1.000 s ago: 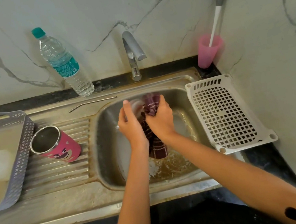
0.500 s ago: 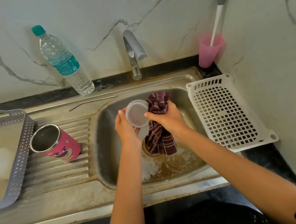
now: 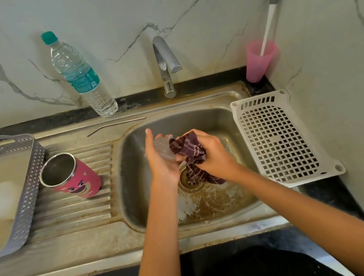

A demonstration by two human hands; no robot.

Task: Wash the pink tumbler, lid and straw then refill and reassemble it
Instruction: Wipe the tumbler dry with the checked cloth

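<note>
Over the steel sink basin (image 3: 220, 117), my left hand (image 3: 160, 165) holds the clear round lid (image 3: 163, 148), tilted on edge. My right hand (image 3: 212, 154) grips a dark maroon striped cloth (image 3: 188, 153) that presses against the lid and hangs down toward the drain. The pink tumbler (image 3: 72, 176), with a cartoon bear face, stands open and lidless on the ribbed drainboard to the left. A bent metal straw (image 3: 114, 125) lies on the sink's back rim.
A water bottle (image 3: 81, 77) with a teal cap leans at the wall left of the tap (image 3: 165, 64). A grey basket (image 3: 29, 176) sits far left, a white perforated tray (image 3: 278, 136) right of the basin, and a pink cup (image 3: 258, 61) holding a brush in the corner.
My hands have lowered slightly in the basin. The lid turned from facing up to tilted edge-on, and the cloth moved against it.
</note>
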